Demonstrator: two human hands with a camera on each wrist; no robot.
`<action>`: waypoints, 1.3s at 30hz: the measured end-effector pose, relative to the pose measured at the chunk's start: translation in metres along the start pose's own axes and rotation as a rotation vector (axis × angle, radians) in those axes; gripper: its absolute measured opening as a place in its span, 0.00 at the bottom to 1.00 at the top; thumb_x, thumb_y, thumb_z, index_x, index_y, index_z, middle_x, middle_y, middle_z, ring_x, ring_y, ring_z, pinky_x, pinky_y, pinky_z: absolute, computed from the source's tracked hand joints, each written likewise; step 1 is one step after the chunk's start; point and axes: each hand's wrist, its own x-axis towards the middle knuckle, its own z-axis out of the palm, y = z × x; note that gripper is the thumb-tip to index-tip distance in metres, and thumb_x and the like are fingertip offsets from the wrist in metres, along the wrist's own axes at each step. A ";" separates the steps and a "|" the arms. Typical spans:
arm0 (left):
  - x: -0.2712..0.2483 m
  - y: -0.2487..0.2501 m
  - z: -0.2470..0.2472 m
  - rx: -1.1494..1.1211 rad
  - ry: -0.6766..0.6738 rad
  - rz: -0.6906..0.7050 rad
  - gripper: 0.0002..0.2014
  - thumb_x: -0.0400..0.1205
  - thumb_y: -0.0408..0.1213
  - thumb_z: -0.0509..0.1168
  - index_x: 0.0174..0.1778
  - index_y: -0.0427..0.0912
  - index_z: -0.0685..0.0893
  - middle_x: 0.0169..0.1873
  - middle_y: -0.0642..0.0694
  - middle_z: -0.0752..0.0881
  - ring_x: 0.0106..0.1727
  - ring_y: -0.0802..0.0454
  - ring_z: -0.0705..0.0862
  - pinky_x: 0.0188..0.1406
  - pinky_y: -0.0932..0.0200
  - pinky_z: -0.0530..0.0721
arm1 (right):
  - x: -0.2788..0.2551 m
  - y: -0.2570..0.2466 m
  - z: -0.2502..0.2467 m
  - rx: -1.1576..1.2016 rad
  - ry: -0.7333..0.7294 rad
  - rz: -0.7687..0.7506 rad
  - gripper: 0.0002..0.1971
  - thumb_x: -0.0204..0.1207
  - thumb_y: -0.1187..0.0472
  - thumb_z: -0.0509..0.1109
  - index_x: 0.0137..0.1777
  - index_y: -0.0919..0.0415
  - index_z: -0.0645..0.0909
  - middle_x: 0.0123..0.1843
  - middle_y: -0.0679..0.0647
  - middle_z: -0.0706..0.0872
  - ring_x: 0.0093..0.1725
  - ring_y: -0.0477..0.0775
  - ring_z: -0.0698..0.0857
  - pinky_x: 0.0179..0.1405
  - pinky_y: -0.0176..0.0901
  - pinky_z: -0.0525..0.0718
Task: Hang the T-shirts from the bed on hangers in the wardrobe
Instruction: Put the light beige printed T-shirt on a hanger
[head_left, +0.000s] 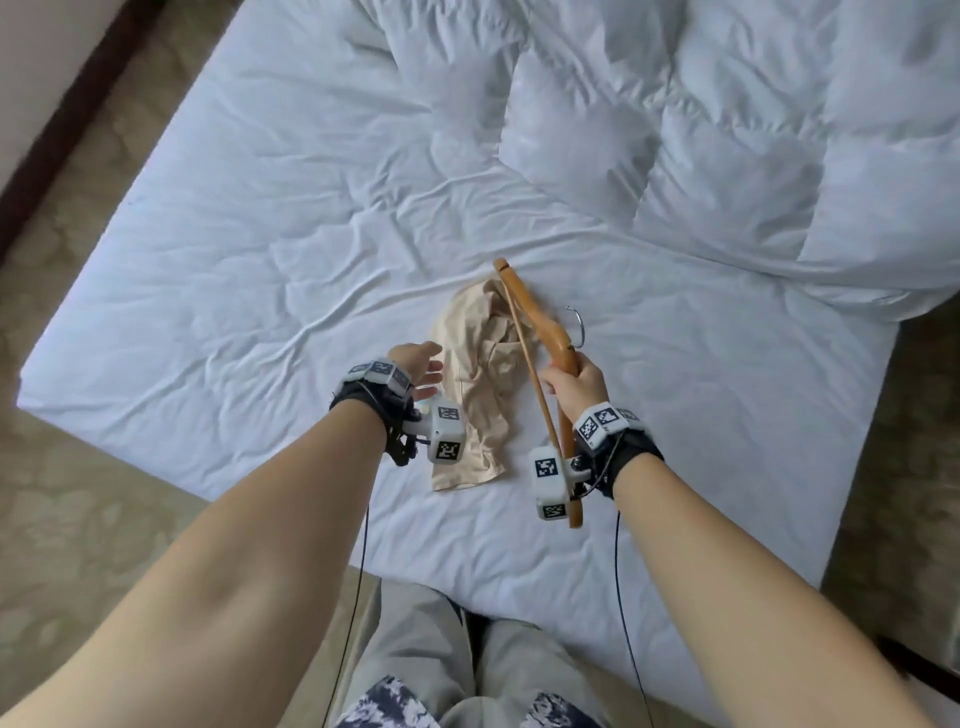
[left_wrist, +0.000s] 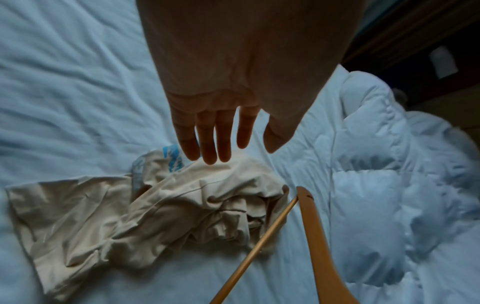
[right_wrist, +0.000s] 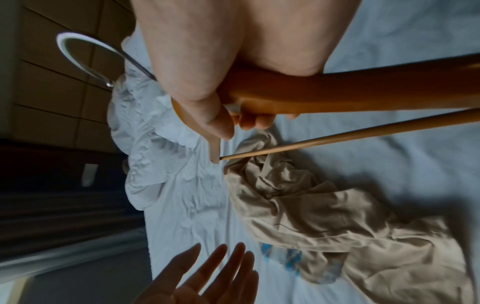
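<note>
Right hand (head_left: 574, 383) grips the hanger (head_left: 524, 312) by its middle, tilted above the shirt (head_left: 480, 384), probably ready for threading. Left hand (head_left: 418, 366) hovers over it, fingers spread, holding nothing. Only the wrist views show the shirt's blue print (left_wrist: 173, 157), crumpled on the bed (head_left: 260, 234).

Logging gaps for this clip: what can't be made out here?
- Wardrobe: in no view.
- T-shirt print: folded under in both wrist views, blurred; the neck opening is lost in creases.
- Hanger near end: head view, behind the right hand and wrist camera.
- Left hand contact with shirt: unclear.
</note>
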 end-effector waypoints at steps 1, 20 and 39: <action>0.010 -0.001 0.004 0.020 -0.020 -0.021 0.14 0.85 0.39 0.65 0.64 0.37 0.79 0.45 0.43 0.83 0.50 0.45 0.82 0.51 0.49 0.83 | 0.005 0.004 0.002 0.000 0.005 0.014 0.04 0.74 0.65 0.72 0.45 0.57 0.81 0.32 0.51 0.80 0.31 0.52 0.78 0.36 0.42 0.76; 0.085 -0.037 0.048 0.229 -0.002 -0.053 0.26 0.71 0.45 0.78 0.62 0.37 0.83 0.31 0.44 0.82 0.30 0.48 0.81 0.31 0.58 0.79 | 0.044 0.031 0.003 -0.034 -0.016 0.050 0.07 0.75 0.68 0.72 0.51 0.59 0.82 0.35 0.49 0.83 0.32 0.46 0.80 0.30 0.36 0.75; -0.023 -0.017 0.118 0.487 -0.498 0.262 0.05 0.84 0.33 0.67 0.52 0.44 0.87 0.47 0.39 0.88 0.49 0.43 0.88 0.57 0.40 0.88 | 0.026 0.035 -0.036 -0.017 -0.099 0.085 0.31 0.59 0.35 0.81 0.56 0.55 0.85 0.48 0.50 0.90 0.49 0.52 0.88 0.56 0.48 0.85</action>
